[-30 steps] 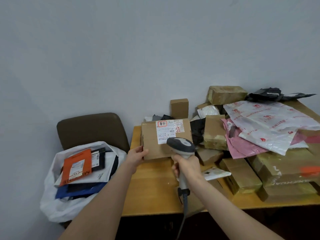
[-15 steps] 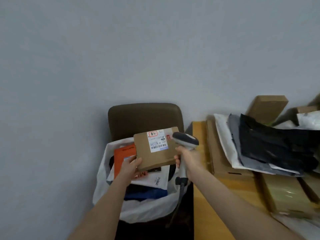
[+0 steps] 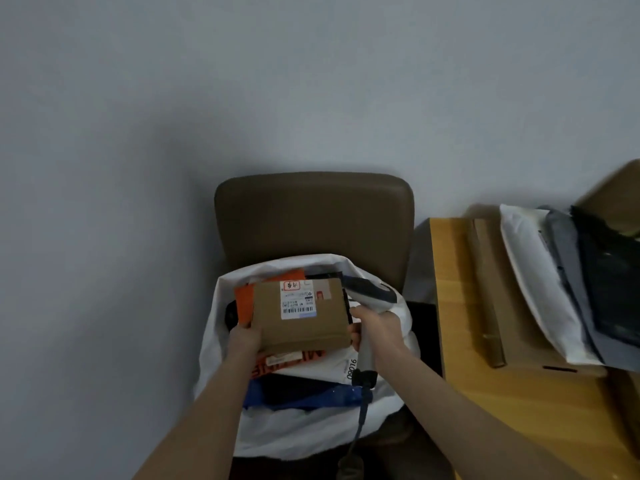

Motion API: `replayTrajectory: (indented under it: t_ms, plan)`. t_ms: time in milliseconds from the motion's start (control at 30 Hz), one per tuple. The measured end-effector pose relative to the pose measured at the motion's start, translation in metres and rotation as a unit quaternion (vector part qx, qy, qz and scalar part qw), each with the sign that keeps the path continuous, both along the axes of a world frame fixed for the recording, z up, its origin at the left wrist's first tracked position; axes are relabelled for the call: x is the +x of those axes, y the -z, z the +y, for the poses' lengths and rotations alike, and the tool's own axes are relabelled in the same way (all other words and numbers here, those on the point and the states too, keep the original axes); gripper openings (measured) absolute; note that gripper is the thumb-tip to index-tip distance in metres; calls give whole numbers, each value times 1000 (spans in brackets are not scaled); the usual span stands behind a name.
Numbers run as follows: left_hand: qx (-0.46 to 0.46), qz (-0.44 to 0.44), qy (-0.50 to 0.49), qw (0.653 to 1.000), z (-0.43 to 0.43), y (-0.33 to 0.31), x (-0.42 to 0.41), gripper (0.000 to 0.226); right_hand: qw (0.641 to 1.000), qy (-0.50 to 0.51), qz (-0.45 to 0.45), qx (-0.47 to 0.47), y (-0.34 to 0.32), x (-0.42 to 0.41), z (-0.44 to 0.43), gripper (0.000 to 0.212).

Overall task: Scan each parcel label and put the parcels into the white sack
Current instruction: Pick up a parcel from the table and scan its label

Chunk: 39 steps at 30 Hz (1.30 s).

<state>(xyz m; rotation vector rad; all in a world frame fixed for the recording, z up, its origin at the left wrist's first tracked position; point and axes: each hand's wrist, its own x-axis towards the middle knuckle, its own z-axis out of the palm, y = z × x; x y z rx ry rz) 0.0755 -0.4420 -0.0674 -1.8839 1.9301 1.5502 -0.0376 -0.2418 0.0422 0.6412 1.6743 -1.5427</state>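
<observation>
The box [image 3: 300,315] hangs over the open sack [image 3: 311,427], label up, the left hand [image 3: 244,338] gripping its near left corner. The right hand [image 3: 375,327] is clenched round the scanner [image 3: 367,355]. It looks stiff and light (one hand carries it), so an edge hold should do.

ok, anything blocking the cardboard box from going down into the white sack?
Nothing visible. The cardboard box, gripped by the left hand, sits right over the open mouth of the white sack. Below it are only parcels already inside, like the orange mailer. The right hand holds the scanner at the box's right edge.
</observation>
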Motion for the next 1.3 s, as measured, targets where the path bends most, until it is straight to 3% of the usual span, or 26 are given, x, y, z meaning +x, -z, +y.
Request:
replayTrajectory:
  t_ms: [100, 200, 333, 567, 800, 1000, 1300]
  plan:
    - [-29, -59, 62, 996, 2, 7, -9, 47, 1000, 4, -12, -2, 2, -1, 2, 20]
    - [-123, -151, 134, 972, 19, -14, -18, 59, 1000, 9, -8, -2, -5, -2, 15, 19]
    - [-237, -138, 239, 932, 51, -50, -48, 50, 1000, 18, 8, -4, -19, -2, 38, 16]
    - [-255, -71, 407, 874, 174, -96, -98, 48, 999, 22, 25, -43, -52, 8, 133, 13]
    - [-265, -4, 475, 839, 341, -138, -98, 46, 997, 47, 49, -42, -80, 39, 299, 9]
    - [-259, 19, 552, 792, 483, -165, -94, 50, 990, 112, 83, 16, -96, 58, 440, 13]
    - [-211, 27, 674, 707, 618, -161, -122, 76, 971, 203, 104, 67, -108, 25, 579, 13]
